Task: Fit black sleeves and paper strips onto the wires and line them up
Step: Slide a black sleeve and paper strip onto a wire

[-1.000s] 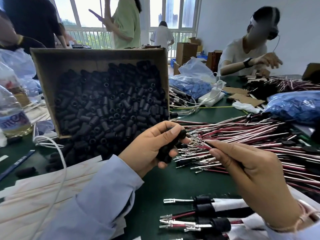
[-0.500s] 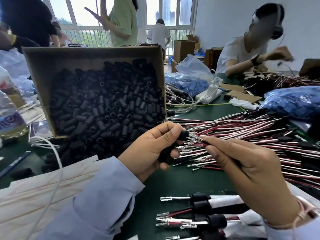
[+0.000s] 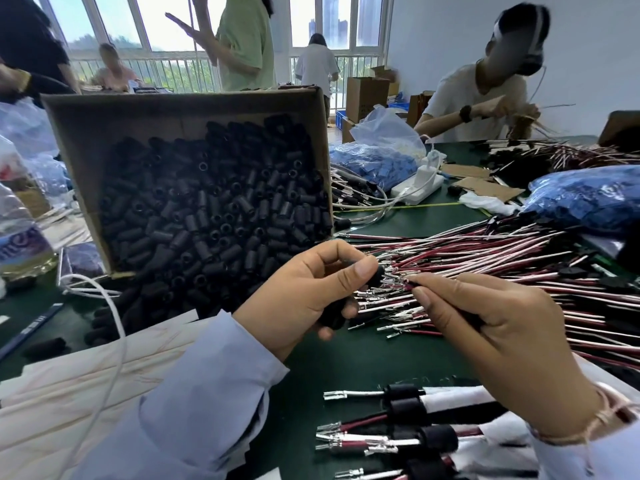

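Black sleeve (image 3: 378, 276): pinched between thumb and forefinger of left hand (image 3: 304, 296), bore facing right, just above green table (image 3: 363, 362), in front of cardboard box (image 3: 180, 98) of loose sleeves; spare sleeves (image 3: 334, 315) tucked under curled lower fingers of same hand. Wire (image 3: 408, 281): clamped in fingertips of right hand (image 3: 502, 341) close behind metal terminal, tip almost touching sleeve mouth; cannot tell whether already inside. Step in hand, by judgement: threading terminal through sleeve. For a clean fit: hold wire short to prevent buckling; line terminal up with bore before pushing; rotate sleeve slightly on any snag at crimp wings; slide well past terminal onto insulation, matching finished wires (image 3: 408, 407) laid in a row nearest the body, terminals pointing left, black sleeves beside white paper wraps (image 3: 450, 396). Avoid dragging neighbours out of wire pile (image 3: 485, 261) just beneath both hands; avoid dropping spares from palm. Then paper strip; then into row, ends level.
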`<state>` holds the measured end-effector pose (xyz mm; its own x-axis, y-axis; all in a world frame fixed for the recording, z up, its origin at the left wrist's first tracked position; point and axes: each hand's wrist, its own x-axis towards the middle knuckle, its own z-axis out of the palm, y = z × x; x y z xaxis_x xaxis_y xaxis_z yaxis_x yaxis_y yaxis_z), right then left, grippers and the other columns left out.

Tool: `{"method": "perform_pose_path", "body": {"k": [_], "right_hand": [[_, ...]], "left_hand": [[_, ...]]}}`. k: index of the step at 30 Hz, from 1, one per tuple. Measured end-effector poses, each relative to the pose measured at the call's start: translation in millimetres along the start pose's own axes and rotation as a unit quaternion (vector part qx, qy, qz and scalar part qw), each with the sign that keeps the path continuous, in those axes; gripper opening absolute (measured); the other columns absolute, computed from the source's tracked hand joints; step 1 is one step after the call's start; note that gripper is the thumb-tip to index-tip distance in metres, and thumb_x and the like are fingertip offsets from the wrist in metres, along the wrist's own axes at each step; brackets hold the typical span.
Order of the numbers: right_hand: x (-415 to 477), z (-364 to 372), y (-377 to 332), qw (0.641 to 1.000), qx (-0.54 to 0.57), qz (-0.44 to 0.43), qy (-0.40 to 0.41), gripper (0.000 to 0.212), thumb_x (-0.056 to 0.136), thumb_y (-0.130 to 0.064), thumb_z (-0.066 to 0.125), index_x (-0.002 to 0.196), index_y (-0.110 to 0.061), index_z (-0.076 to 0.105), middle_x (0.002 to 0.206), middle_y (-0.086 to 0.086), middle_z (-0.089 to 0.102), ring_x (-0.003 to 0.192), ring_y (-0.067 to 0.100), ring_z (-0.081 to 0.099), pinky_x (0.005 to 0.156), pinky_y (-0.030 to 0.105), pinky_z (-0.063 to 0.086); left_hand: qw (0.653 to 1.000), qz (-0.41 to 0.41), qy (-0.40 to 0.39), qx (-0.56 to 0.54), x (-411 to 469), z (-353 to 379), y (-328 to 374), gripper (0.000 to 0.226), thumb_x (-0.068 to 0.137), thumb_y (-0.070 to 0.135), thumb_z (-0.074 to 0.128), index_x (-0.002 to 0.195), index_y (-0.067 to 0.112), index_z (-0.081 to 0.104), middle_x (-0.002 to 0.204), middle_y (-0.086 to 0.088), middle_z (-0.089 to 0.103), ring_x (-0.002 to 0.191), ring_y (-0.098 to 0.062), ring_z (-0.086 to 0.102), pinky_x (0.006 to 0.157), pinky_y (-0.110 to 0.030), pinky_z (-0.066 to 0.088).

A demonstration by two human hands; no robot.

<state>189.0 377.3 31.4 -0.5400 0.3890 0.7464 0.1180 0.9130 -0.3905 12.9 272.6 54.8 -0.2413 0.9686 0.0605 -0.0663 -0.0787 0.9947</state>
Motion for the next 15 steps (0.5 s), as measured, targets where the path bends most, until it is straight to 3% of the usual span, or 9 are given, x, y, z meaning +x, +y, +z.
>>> {"method": "perform_pose_path", "body": {"k": [7, 12, 15], "right_hand": [[-1.4, 2.1, 3.0, 1.000, 0.000, -0.013, 0.027, 0.027, 0.091, -0.037, 0.055, 0.103, -0.023, 0.074, 0.076, -0.022, 0.064, 0.062, -0.004, 0.056, 0.055, 0.009, 0.040], [-5.9, 5.6, 1.0, 0.999, 0.010, -0.026, 0.043, 0.027, 0.091, -0.034, 0.056, 0.097, -0.018, 0.077, 0.067, -0.002, 0.070, 0.055, 0.016, 0.065, 0.048, 0.031, 0.051], [-6.1, 2.6, -0.7, 0.999, 0.031, -0.031, 0.027, 0.026, 0.091, -0.035, 0.057, 0.099, -0.019, 0.076, 0.063, 0.000, 0.068, 0.052, 0.018, 0.063, 0.045, 0.031, 0.049]], "left_hand": [[1.000, 0.006, 0.028, 0.010, -3.6, 9.0, 5.3, 0.030, 0.065, 0.046, 0.066, 0.075, 0.018, 0.058, 0.066, 0.008, 0.058, 0.046, -0.006, 0.048, 0.031, -0.012, 0.028], [0.994, 0.026, 0.078, 0.072, -3.8, 14.2, 5.7, 0.029, 0.072, 0.049, 0.060, 0.071, 0.020, 0.054, 0.065, 0.007, 0.054, 0.043, -0.005, 0.050, 0.030, -0.016, 0.029], [0.995, 0.028, 0.076, 0.053, -4.5, 17.2, 6.7, 0.030, 0.071, 0.055, 0.057, 0.070, 0.025, 0.056, 0.064, 0.011, 0.055, 0.044, -0.005, 0.051, 0.031, -0.015, 0.029]]}}
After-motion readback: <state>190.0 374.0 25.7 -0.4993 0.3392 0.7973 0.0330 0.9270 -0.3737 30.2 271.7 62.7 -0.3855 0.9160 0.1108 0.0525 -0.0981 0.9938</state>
